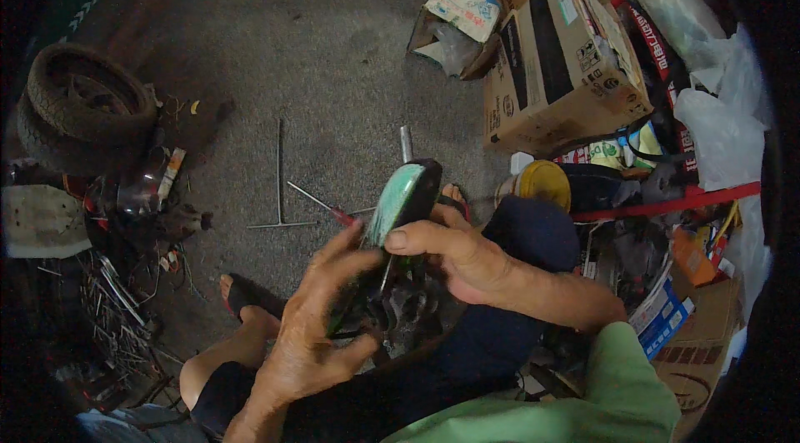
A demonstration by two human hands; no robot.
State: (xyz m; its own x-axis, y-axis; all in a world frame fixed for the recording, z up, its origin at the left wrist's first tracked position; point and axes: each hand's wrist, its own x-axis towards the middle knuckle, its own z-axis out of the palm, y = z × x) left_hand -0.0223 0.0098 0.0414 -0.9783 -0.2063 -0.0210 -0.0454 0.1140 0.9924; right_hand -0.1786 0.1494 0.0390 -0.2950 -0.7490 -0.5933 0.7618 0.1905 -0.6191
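Note:
In front of my lap is a curved, glossy green part with a dark edge [398,197]; I cannot tell its exact kind. My right hand [450,253] grips its near end, the thumb pressed on the green surface. Beside it on the left, my left hand [321,314] has its fingers and thumb apart, slightly blurred. Below both hands sits a dark mechanical assembly [408,305], partly hidden by them. Beyond the part, a metal tube [406,143] points away from me. A red-handled screwdriver [321,203] and a T-handle wrench [279,185] lie on the ground.
Two stacked tyres [83,101] stand at the far left, with a heap of loose metal tools [117,301] nearer me. Right of centre are a large cardboard box [558,68], a small open carton [458,26] and a yellow-lidded tub [546,185]. Plastic bags [721,126] crowd the right side.

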